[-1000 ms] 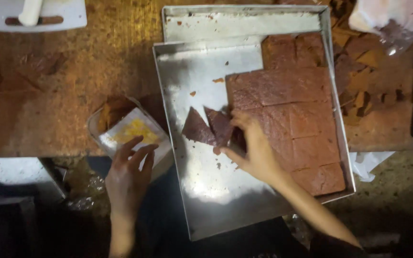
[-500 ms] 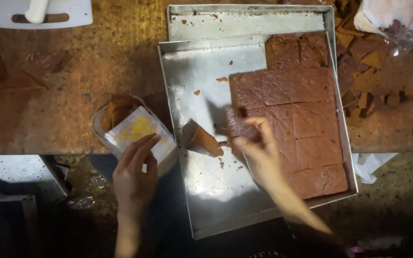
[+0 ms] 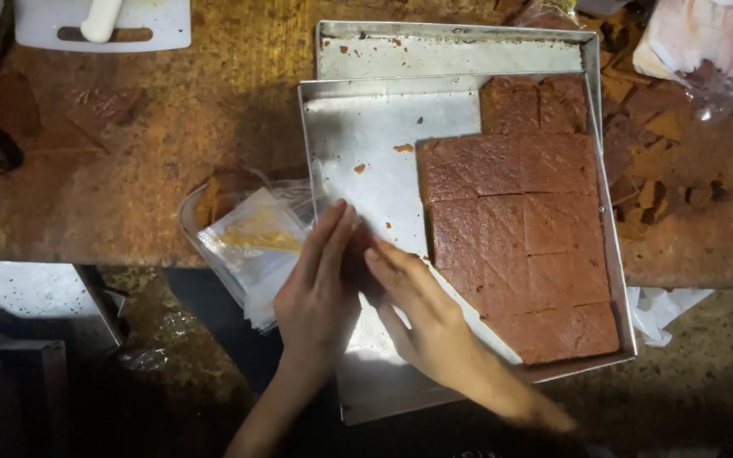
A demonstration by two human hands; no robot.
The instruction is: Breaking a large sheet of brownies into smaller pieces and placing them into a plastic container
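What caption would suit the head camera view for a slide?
Both hands, left hand and right hand, meet over a metal tray of scored brown slab.

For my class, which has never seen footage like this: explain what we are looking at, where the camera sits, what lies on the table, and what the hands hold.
There is no machine here, only a person's two bare hands. One camera, worn on the head, looks straight down. On the worn wooden table lies a metal tray with a scored brown slab. The left hand and right hand meet at the tray's edge, fingers closed around something dark, mostly hidden. Beside them sits a stack of clear wrappers.
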